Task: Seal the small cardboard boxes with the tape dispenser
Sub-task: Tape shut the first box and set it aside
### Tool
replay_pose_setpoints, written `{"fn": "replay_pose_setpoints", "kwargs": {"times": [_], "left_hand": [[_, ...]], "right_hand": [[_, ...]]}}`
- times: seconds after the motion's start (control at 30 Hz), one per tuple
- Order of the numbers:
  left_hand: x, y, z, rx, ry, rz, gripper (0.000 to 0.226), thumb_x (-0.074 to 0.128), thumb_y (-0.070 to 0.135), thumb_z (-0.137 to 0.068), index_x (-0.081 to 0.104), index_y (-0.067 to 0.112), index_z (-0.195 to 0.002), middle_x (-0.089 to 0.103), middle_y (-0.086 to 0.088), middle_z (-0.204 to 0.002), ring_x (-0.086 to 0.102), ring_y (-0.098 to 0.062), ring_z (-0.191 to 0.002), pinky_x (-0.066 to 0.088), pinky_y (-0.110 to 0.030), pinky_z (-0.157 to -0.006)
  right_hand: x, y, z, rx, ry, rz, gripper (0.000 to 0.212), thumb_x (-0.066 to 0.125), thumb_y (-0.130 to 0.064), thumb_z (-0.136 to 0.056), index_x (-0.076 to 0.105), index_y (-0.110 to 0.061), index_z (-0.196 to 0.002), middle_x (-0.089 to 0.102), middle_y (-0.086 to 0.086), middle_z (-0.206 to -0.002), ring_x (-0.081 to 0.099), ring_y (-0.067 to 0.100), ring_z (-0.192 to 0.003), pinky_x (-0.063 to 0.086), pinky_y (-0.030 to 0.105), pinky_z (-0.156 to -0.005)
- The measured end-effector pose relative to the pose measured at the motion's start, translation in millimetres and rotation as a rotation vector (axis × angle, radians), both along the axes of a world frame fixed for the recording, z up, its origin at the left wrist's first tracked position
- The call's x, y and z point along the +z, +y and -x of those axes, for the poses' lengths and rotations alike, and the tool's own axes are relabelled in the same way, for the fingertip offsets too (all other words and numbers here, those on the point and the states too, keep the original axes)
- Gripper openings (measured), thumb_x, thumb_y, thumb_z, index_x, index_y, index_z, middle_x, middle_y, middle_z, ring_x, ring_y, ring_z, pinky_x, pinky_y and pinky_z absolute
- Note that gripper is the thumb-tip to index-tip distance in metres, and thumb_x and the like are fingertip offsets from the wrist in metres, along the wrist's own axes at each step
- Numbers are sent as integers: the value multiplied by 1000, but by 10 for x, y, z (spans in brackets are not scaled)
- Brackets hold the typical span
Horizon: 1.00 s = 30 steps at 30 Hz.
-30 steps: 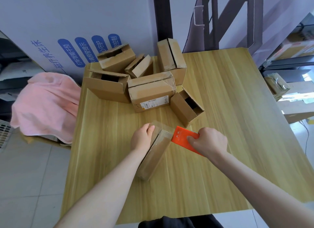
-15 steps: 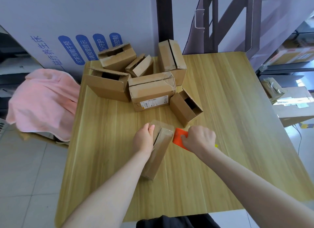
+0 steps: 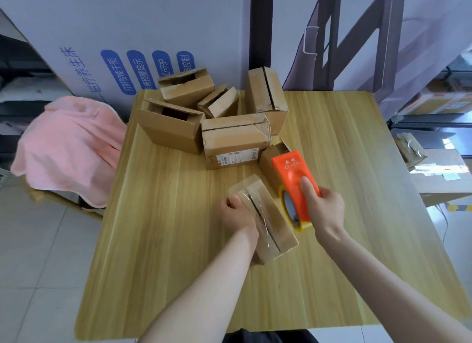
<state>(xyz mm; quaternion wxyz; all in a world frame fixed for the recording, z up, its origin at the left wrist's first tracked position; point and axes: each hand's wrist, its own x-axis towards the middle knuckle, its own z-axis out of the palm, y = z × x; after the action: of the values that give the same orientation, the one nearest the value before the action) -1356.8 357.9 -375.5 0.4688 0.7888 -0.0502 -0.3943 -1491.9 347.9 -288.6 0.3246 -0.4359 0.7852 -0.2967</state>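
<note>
- The right hand (image 3: 323, 210) is clamped round the orange tape dispenser (image 3: 293, 174); half a second ago the dispenser sat low at the box's far end, and now it is lifted clear and tilted
- A glossy tape strip (image 3: 264, 224) runs along the top seam of the small box (image 3: 277, 230), so this pass looks laid; I cannot tell whether the tape is cut
- The left hand (image 3: 237, 213) grips the box's left edge with curled fingers, steadying it on the table (image 3: 158, 240)
- The box lies between both hands, touching the left one and just beside the dispenser; the other boxes (image 3: 173, 128) wait well behind
</note>
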Motion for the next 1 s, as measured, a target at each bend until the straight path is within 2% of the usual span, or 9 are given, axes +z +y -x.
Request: {"fn": "replay_pose_setpoints", "kwargs": {"times": [0.17, 0.27, 0.37, 0.43, 0.5, 0.63, 0.77, 0.87, 1.0], "left_hand": [[-31, 56, -90, -50, 52, 45, 32, 54, 34, -96, 56, 12, -119, 62, -4, -116, 58, -24, -108, 45, -31, -89], [-30, 166, -270, -362, -442, 117, 42, 63, 24, -91, 52, 12, -130, 55, -3, -128, 48, -20, -122, 37, -27, -98], [22, 136, -394, -761, -920, 376, 32, 61, 1, -87, 65, 12, -117, 61, -2, -118, 53, -20, -113, 44, -30, -97], [62, 24, -388, -998, -883, 433, 33, 56, 0, -89, 67, 15, -117, 62, -1, -121, 53, -17, -116, 45, -28, -97], [130, -101, -364, -1073, -730, 307, 29, 49, 23, -96, 64, 31, -120, 55, 13, -127, 47, -6, -119, 37, -18, -95], [115, -230, -252, -1128, -567, 138, 35, 44, 52, -91, 63, 38, -116, 59, 12, -125, 57, -11, -113, 43, -37, -98], [245, -417, -279, -1239, -764, -66, 31, 46, 34, -93, 64, 23, -117, 67, 3, -106, 62, -15, -88, 43, -28, -65], [356, -572, -277, -1474, -921, -168, 31, 48, 10, -90, 59, 21, -117, 58, -1, -120, 56, -22, -97, 39, -26, -61], [402, -757, -248, -1608, -885, -312, 47, 48, 6, -84, 56, 35, -119, 50, 2, -125, 53, -25, -111, 40, -31, -73]], "right_hand": [[-161, 170, -149, -116, -272, -30, 52, 61, -51, -87, 63, -2, -67, 59, 3, -55, 54, 14, -49, 44, 28, -51], [-231, 202, -176, -166, -301, -26, 54, 59, -54, -87, 64, -4, -67, 60, 3, -55, 55, 13, -45, 45, 27, -48], [-237, 169, -153, -182, -325, -40, 48, 59, -55, -87, 64, -12, -67, 63, -4, -52, 59, 6, -41, 46, 22, -43], [-240, 169, -136, -191, -337, -45, 47, 59, -56, -86, 66, -13, -69, 65, -4, -54, 61, 7, -42, 49, 21, -43], [-250, 182, -125, -195, -345, -45, 51, 59, -56, -86, 67, -7, -73, 66, 2, -59, 62, 11, -47, 51, 25, -47], [-279, 205, -129, -201, -363, -27, 55, 60, -53, -87, 64, 1, -77, 64, 7, -64, 60, 17, -54, 50, 30, -52], [-292, 221, -143, -187, -359, -5, 48, 60, -53, -87, 66, -9, -71, 66, 3, -60, 60, 12, -50, 50, 27, -49], [-288, 238, -162, -184, -374, 9, 44, 61, -51, -86, 65, -13, -65, 65, -1, -53, 59, 7, -45, 48, 23, -45], [-293, 254, -178, -179, -354, 28, 42, 62, -49, -87, 62, -16, -60, 62, -6, -48, 57, 4, -44, 46, 23, -45]]}}
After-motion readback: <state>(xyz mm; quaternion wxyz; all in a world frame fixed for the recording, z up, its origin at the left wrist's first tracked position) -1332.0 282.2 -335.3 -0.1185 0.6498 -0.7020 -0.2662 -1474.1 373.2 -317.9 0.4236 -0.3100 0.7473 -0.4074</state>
